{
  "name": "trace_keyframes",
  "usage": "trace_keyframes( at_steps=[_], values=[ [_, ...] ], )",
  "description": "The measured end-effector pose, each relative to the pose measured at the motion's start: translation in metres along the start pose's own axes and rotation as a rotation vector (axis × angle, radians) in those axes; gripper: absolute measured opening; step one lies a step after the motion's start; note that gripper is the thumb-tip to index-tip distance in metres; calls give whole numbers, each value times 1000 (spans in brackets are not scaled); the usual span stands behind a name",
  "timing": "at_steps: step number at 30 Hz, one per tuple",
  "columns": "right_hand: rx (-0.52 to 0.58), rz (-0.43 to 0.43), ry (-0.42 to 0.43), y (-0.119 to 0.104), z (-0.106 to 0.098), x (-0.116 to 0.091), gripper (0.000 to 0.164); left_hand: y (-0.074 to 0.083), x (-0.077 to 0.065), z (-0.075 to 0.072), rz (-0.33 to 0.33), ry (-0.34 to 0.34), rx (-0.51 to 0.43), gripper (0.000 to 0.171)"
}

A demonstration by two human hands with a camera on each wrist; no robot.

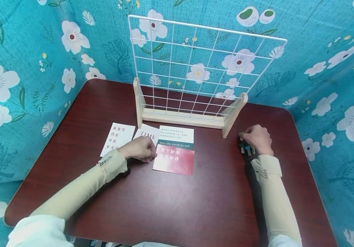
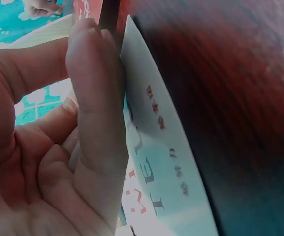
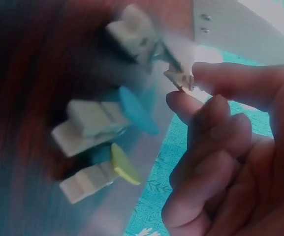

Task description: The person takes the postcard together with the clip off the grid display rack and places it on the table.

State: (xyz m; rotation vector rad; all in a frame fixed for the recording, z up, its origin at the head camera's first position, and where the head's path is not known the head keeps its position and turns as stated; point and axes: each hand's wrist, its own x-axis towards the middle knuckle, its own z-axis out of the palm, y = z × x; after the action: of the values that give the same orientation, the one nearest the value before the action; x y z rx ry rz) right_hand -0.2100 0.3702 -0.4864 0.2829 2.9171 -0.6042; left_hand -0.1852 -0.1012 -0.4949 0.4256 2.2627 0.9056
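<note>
My left hand (image 1: 138, 149) is over the white card marked TIME (image 1: 147, 132), fingertips beside the left edge of a red card (image 1: 178, 163). In the left wrist view its thumb (image 2: 100, 113) and index fingertip meet, with the printed white card (image 2: 156, 147) alongside the thumb; I cannot tell whether they pinch it. At the right side of the table, my right hand (image 1: 257, 137) pinches a small wooden clip (image 3: 181, 78) between thumb and index finger. Below it lie a wooden clip with a blue piece (image 3: 95, 120), one with a yellow piece (image 3: 90, 182), and a blurred wooden clip (image 3: 134, 37).
A white wire grid (image 1: 192, 65) stands upright in a wooden base (image 1: 183, 118) at the back of the dark red table (image 1: 208, 206). A white card with handwriting-style characters (image 1: 116, 135) lies to the left. Behind the red card is a green and white card (image 1: 177, 135).
</note>
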Motion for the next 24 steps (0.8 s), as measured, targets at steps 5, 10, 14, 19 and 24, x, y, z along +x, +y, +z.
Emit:
trace_keyframes(
  at_steps=[5,10,14,19,24],
  values=[
    [-9,17,-8,5,4,-1,36,0,-1,1,-10,13,32,17],
    [-9,31,-5,6,7,-3,32,2,-3,0,-4,23,89,19],
    [-12,41,4,7,8,-4,32,2,-3,0,1,42,122,19],
    [-22,45,15,9,8,-5,35,3,-1,2,7,64,155,25],
    [-28,31,81,2,8,-16,41,4,-2,1,35,126,208,24]
  ],
)
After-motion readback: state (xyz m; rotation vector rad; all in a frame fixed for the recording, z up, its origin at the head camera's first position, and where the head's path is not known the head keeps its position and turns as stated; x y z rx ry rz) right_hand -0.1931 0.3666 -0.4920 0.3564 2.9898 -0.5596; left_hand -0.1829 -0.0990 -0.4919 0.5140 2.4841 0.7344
